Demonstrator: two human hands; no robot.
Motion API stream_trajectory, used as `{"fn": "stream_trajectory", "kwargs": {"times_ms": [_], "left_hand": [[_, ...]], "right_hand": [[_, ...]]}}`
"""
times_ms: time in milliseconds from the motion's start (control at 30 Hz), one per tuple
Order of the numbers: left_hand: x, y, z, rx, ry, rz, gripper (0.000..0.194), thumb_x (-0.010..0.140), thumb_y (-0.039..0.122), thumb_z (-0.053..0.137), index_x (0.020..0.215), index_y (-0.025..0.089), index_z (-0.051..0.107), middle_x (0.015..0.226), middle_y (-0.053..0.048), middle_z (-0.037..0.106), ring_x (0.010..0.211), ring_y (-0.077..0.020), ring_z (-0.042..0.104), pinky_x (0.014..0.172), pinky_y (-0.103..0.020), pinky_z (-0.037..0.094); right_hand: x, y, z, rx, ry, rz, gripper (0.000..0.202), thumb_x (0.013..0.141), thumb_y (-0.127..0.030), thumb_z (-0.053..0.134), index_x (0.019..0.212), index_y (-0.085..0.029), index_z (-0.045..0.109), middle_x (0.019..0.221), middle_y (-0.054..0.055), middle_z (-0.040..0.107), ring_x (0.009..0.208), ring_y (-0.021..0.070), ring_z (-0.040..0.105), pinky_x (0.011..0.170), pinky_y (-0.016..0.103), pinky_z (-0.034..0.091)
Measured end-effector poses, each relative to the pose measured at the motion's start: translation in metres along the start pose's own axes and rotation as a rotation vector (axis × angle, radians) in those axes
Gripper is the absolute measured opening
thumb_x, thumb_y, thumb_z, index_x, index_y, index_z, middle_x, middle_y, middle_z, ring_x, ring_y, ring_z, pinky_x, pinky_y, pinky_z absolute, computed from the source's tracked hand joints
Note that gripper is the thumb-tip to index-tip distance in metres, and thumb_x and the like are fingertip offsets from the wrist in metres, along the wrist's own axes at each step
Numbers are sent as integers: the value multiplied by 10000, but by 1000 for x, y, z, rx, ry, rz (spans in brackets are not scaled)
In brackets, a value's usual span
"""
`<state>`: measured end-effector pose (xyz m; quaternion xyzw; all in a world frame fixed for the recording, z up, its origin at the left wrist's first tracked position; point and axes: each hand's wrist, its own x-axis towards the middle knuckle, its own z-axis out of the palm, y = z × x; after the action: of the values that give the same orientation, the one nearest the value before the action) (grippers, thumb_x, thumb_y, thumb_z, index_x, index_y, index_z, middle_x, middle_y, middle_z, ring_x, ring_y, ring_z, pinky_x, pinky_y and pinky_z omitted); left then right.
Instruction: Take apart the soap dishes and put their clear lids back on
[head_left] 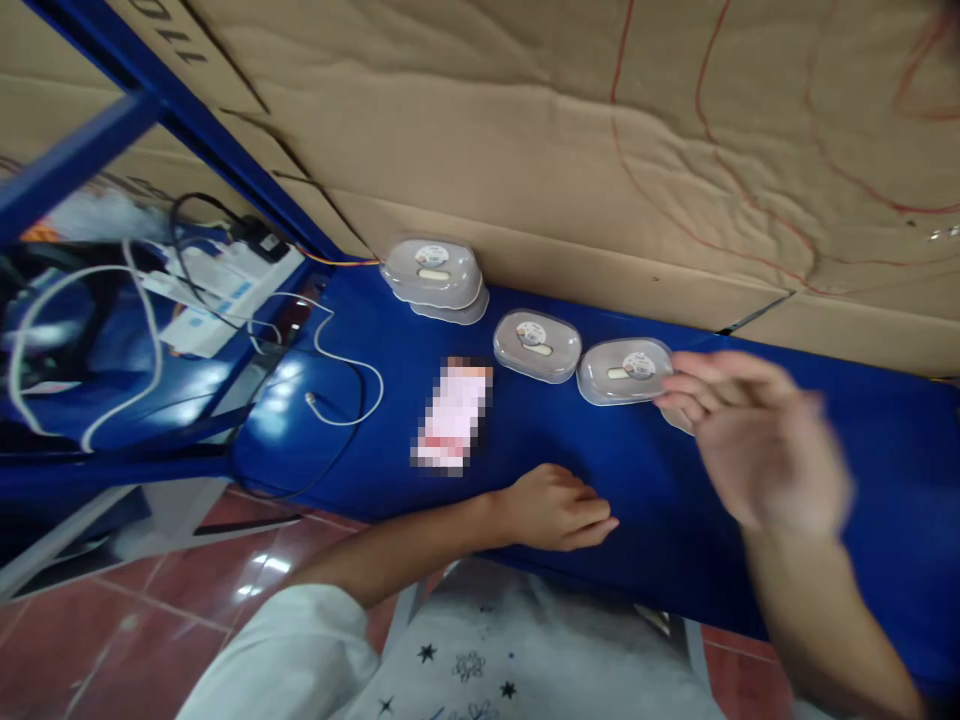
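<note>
My left hand rests on the blue table near its front edge, its fingers curled closed; whatever they might hold is hidden. My right hand is raised at the right, blurred, palm turned up and fingers stretched toward the boxes with nothing visible in them. Just left of its fingertips lies a clear-lidded plastic box with a round label. Beside that is a similar box. Farther left, another box sits stacked on one more. Part of a further light object shows beneath my right fingers.
A pixelated pink-and-white rectangle lies on the blue table. At the left are a white cable, a power strip and a blue metal frame. Brown cardboard stands along the back.
</note>
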<state>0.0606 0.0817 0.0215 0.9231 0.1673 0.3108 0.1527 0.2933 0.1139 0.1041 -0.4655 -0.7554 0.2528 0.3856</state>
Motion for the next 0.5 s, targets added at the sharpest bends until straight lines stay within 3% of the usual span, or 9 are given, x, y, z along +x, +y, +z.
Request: {"fn": "stream_trajectory", "kwargs": {"times_ms": [100, 167, 267, 367, 500], "left_hand": [[-1, 2, 5, -3, -31, 36, 429, 1105, 365, 512, 706, 216, 573, 564, 42, 616, 501, -111, 565, 520, -312, 353], [-1, 1, 7, -4, -54, 36, 428, 1106, 368, 514, 711, 214, 576, 567, 39, 620, 505, -111, 571, 523, -308, 349], [-1, -2, 5, -13, -49, 5, 427, 1105, 352, 514, 707, 211, 576, 571, 36, 620, 511, -107, 575, 522, -301, 352], [0, -5, 2, -42, -29, -20, 430, 1107, 343, 499, 707, 211, 583, 575, 35, 611, 516, -109, 568, 514, -300, 352], [4, -6, -8, -234, -35, -146, 435, 1087, 360, 510, 684, 208, 571, 567, 38, 570, 494, -106, 499, 510, -295, 315]], "right_hand": [[38, -17, 11, -185, -149, -45, 522, 1089, -408, 589, 1595, -360, 473, 1661, 102, 506, 1522, 375, 511, 1222, 635, 467], [52, -7, 31, -362, -291, -107, 696, 1068, -378, 627, 1690, -340, 317, 1780, 135, 309, 1627, 412, 345, 1287, 697, 347], [79, 15, 62, -470, -366, -117, 950, 1012, -360, 724, 1741, -331, 117, 1832, 151, 110, 1681, 449, 176, 1317, 737, 239], [108, 27, 82, -512, -420, -39, 1134, 917, -403, 841, 1745, -285, 76, 1819, 202, 127, 1646, 517, 232, 1289, 770, 255], [131, 28, 94, -527, -522, 83, 1116, 857, -367, 883, 1723, -200, 199, 1704, 260, 374, 1499, 533, 472, 1203, 740, 410]]}}
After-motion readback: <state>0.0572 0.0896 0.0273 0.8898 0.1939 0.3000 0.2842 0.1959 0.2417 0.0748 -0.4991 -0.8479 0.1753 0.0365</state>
